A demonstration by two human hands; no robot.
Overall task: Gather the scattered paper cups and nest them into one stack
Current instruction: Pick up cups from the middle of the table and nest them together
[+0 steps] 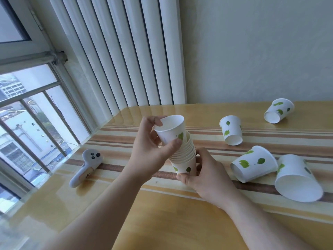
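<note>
A stack of nested white paper cups with green leaf prints (pixel 185 159) is held upright above the table's middle. My right hand (pixel 207 175) grips the stack's bottom cup. My left hand (pixel 153 147) holds the top cup (pixel 171 130) by its rim and side, partly seated in the stack and tilted left. Several loose cups lie on their sides to the right: one (pixel 231 129) behind the stack, one (pixel 253 164) beside my right hand, a large near one (pixel 297 179) at the right edge, and one (pixel 278 110) far right.
The wooden table (pixel 162 213) has striped bands and a glossy cover. A grey handheld controller (pixel 86 166) lies at the left near the window (pixel 27 123). A white radiator (pixel 126 51) and a wall stand behind the table.
</note>
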